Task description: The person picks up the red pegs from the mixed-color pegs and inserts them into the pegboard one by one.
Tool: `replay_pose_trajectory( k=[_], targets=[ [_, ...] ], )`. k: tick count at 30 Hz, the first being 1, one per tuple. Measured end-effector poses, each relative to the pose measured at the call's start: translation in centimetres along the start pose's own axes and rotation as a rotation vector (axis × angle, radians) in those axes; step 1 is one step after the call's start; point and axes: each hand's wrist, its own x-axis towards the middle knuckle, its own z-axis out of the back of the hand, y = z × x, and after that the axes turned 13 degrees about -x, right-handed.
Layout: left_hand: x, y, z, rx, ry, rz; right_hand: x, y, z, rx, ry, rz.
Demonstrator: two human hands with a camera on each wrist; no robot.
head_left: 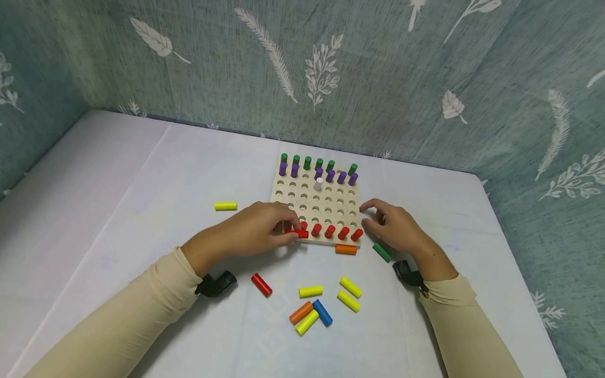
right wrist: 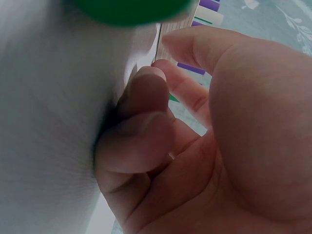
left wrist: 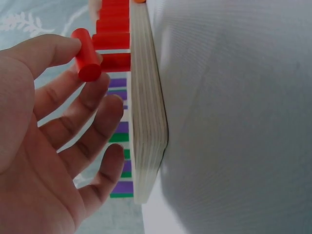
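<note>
A wooden pegboard (head_left: 322, 204) lies on the table with green pegs (head_left: 308, 163) along its back row and purple pegs (head_left: 330, 176) in front of them. One pale peg (head_left: 318, 185) stands behind the middle, and red pegs (head_left: 330, 231) line the front row. Above the front left corner, my left hand (head_left: 255, 228) pinches a red peg (left wrist: 87, 54) between thumb and fingers, tilted beside the standing red ones. My right hand (head_left: 397, 226) rests by the board's right edge, fingers loosely bent and holding nothing. Close to it lies a loose green peg (head_left: 382, 252).
An orange peg (head_left: 346, 249) lies against the board's front edge. Nearer me are a red peg (head_left: 261, 285), a blue peg (head_left: 323, 313), another orange peg (head_left: 301, 313) and several yellow pegs (head_left: 310, 291). One yellow peg (head_left: 226, 206) lies left of the board.
</note>
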Motion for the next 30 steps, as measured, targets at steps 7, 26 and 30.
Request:
replay_pose_trajectory(
  k=[7, 26, 30],
  targets=[
    [-0.10, -0.19, 0.26, 0.004, -0.012, -0.029, -0.02, 0.05, 0.16, 0.003, 0.005, -0.005],
    [-0.03, 0.05, 0.69, -0.106, -0.062, 0.014, -0.03, 0.03, 0.01, -0.001, 0.009, 0.000],
    [0.07, 0.56, 0.72, -0.100, -0.080, -0.002, 0.01, -0.01, 0.01, -0.003, -0.001, -0.002]
  ],
)
